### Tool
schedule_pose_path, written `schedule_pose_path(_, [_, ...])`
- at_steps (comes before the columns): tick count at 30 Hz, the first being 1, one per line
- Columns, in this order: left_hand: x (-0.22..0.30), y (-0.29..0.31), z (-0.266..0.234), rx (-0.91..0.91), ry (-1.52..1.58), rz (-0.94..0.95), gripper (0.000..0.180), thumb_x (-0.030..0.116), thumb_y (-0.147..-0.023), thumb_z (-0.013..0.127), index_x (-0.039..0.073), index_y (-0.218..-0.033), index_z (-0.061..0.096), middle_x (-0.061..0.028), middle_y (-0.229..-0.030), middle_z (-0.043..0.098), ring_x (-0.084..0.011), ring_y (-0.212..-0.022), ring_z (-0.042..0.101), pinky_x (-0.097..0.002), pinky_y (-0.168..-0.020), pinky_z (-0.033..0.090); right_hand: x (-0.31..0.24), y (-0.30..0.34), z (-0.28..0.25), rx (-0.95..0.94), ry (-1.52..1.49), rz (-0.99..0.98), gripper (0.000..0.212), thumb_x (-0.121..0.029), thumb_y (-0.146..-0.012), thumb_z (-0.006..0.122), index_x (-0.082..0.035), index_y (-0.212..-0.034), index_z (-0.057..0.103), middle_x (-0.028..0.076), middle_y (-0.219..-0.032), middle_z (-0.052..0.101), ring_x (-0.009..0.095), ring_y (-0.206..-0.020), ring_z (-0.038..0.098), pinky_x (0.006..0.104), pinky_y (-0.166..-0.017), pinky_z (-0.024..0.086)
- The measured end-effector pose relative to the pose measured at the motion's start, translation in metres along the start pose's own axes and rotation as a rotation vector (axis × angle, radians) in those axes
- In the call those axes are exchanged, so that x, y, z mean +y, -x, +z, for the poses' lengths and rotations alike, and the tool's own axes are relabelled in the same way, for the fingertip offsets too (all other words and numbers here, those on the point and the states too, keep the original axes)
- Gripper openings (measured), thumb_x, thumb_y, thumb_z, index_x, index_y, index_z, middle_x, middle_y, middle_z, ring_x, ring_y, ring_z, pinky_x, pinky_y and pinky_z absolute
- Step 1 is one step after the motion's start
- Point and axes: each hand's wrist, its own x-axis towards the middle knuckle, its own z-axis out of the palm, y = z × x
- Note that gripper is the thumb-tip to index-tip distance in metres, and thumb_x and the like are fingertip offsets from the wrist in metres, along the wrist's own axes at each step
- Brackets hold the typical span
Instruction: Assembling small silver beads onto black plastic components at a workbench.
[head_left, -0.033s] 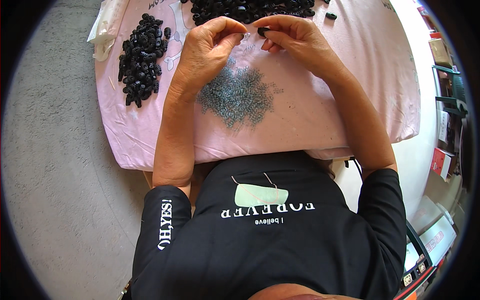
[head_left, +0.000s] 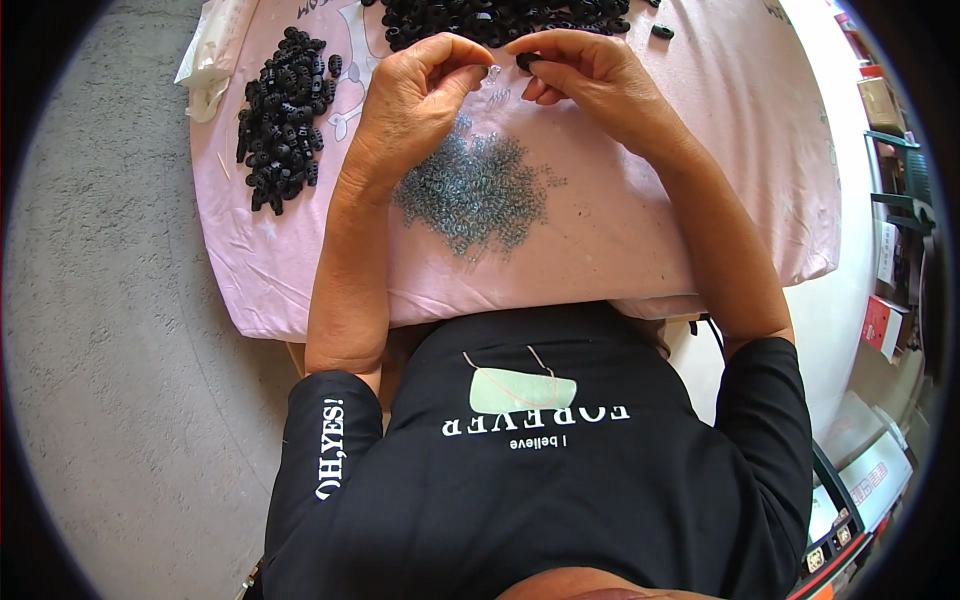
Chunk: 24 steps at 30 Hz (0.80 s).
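Observation:
Above the cloth, my left hand (head_left: 420, 95) pinches a small wire spring (head_left: 493, 73) between thumb and forefinger. Close by on the right, my right hand (head_left: 600, 85) is closed on a small black plastic cord lock piece (head_left: 525, 62), partly covered by the fingertips. The two hands are apart by a narrow gap. Below them lies a heap of loose metal springs (head_left: 470, 200), with a few strays at its edges. A pile of black cord locks (head_left: 285, 120) sits left of my left forearm. Beyond my hands spreads a larger heap of black pieces (head_left: 500, 20), cut off by the view.
A pink cloth (head_left: 620, 230) covers the table. One loose black piece (head_left: 662, 32) lies at the far right. A thin wooden stick (head_left: 223, 165) is beside the left pile. White plastic wrapping (head_left: 215, 50) rests at the far left edge. Boxes (head_left: 885, 325) stand off to the right.

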Motion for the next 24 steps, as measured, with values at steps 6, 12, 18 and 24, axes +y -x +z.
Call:
schedule_pose_path(6, [0.008, 0.0, 0.009, 0.014, 0.114, -0.019, 0.01, 0.004, -0.095, 0.064, 0.0, -0.103, 0.07, -0.0042, -0.088, 0.072, -0.0104, -0.082, 0.068, -0.0231, -0.076, 0.055, -0.004, 0.001, 0.005, -0.009, -0.136, -0.012, 0.019, -0.007, -0.099, 0.06, -0.003, -0.117, 0.064, 0.005, -0.102, 0.069, 0.012, -0.092, 0.07, 0.0249, -0.085, 0.057])
schedule_pose_path(12, [0.005, 0.001, 0.014, 0.012, 0.091, 0.004, 0.01, 0.004, -0.094, 0.066, 0.001, -0.103, 0.07, -0.0046, -0.088, 0.072, -0.0103, -0.083, 0.068, -0.0234, -0.077, 0.056, -0.006, 0.0, 0.006, -0.022, -0.153, -0.008, 0.015, -0.008, -0.097, 0.065, -0.003, -0.11, 0.062, 0.006, -0.101, 0.069, 0.014, -0.092, 0.071, 0.0246, -0.081, 0.058])
schedule_pose_path(18, [0.005, 0.001, 0.017, 0.022, 0.051, 0.052, 0.01, 0.006, -0.092, 0.069, 0.002, -0.101, 0.071, -0.0052, -0.087, 0.072, -0.0102, -0.082, 0.068, -0.0244, -0.075, 0.056, -0.007, 0.002, 0.007, 0.001, -0.153, -0.01, 0.017, -0.009, -0.095, 0.068, -0.003, -0.109, 0.062, 0.005, -0.099, 0.07, 0.014, -0.09, 0.072, 0.024, -0.077, 0.058])
schedule_pose_path(24, [0.008, 0.002, 0.02, 0.073, -0.067, 0.107, 0.011, 0.003, -0.089, 0.069, 0.003, -0.099, 0.071, -0.0075, -0.088, 0.073, -0.0126, -0.081, 0.07, -0.0253, -0.074, 0.056, -0.006, 0.001, 0.005, -0.002, -0.18, 0.027, 0.017, -0.007, -0.094, 0.069, -0.003, -0.109, 0.062, 0.005, -0.098, 0.07, 0.013, -0.089, 0.072, 0.0243, -0.077, 0.058])
